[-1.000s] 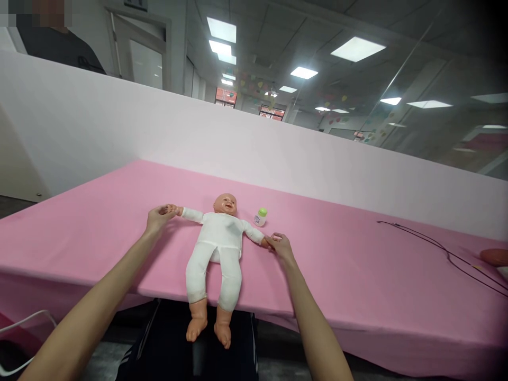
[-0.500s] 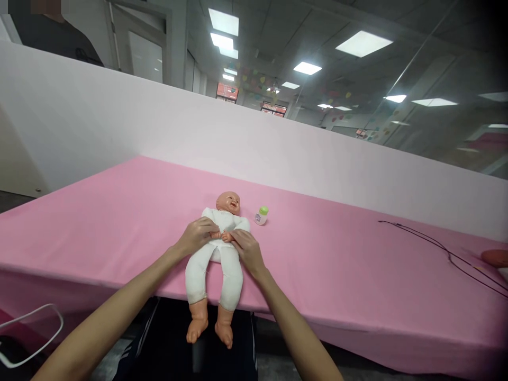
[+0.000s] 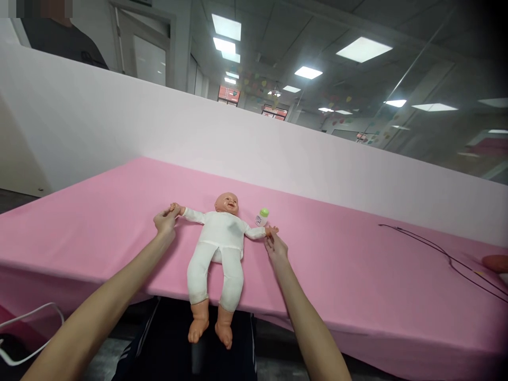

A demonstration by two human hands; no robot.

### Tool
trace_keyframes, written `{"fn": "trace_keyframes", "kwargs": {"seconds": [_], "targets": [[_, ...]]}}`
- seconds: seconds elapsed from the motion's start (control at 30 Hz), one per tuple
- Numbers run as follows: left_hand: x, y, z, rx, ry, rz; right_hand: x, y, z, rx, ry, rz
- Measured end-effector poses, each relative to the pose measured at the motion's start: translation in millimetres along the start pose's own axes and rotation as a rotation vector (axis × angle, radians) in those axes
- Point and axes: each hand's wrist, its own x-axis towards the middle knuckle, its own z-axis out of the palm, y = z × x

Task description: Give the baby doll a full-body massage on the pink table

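A baby doll (image 3: pixel 222 230) with a white cloth body lies on its back on the pink-covered table (image 3: pixel 337 264). Its head points away from me, and its bare feet hang over the front edge. My left hand (image 3: pixel 165 218) is closed on the doll's hand at the left, with that arm stretched out sideways. At the right, my right hand (image 3: pixel 276 246) grips the doll's other hand, and that arm is extended too. Just beyond it stands a small clear bottle (image 3: pixel 262 217) with a green cap, close to the doll's sleeve.
A white partition (image 3: pixel 254 148) with glass above borders the table's back. Thin black cables (image 3: pixel 432 243) run across the right side, near an orange-brown object (image 3: pixel 495 262) at the edge. A white cable (image 3: pixel 35 349) hangs at lower left. A person (image 3: pixel 59 42) is behind the partition.
My hands have moved apart, drawing the doll's arms from over its belly out to both sides. The bottle stays in place, and the view has shifted slightly.
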Motion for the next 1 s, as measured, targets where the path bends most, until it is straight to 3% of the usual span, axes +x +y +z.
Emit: {"fn": "trace_keyframes", "kwargs": {"seconds": [0.07,0.17,0.27,0.4,0.47,0.57,0.67,0.73,0.9,1.0], "targets": [[3.0,1.9,-3.2,0.0,-0.002,0.0,0.2,-2.5,-0.5,0.022,-0.01,0.003],[-11.0,11.7,0.1,0.069,-0.165,0.212,-17.0,-15.7,9.1,0.032,-0.147,-0.196],[-38.4,17.6,6.4,0.213,-0.382,0.501,-44.2,-28.5,20.5,-0.187,-0.457,-0.514],[-68.0,5.4,5.7,0.474,-0.812,0.842,-69.9,-26.5,26.9,-0.661,-0.934,-0.836],[-74.3,-3.5,2.9,0.548,-0.977,0.958,-74.3,-19.8,28.7,-0.82,-1.014,-0.953],[-76.6,-8.3,1.8,0.584,-1.065,1.018,-74.7,-13.6,32.9,-0.953,-0.99,-1.023],[-73.2,-0.3,6.1,0.567,-0.994,0.933,-70.0,-17.1,35.9,-0.865,-0.905,-0.946],[-65.2,7.7,10.1,0.472,-0.81,0.798,-61.5,-22.4,34.5,-0.659,-0.746,-0.822],[-19.6,15.4,7.5,0.106,-0.243,0.271,-17.9,-23.5,14.9,-0.127,-0.163,-0.342],[7.7,10.2,-3.8,-0.006,-0.078,-0.035,6.0,-13.6,0.2,0.001,0.031,-0.016]]}}
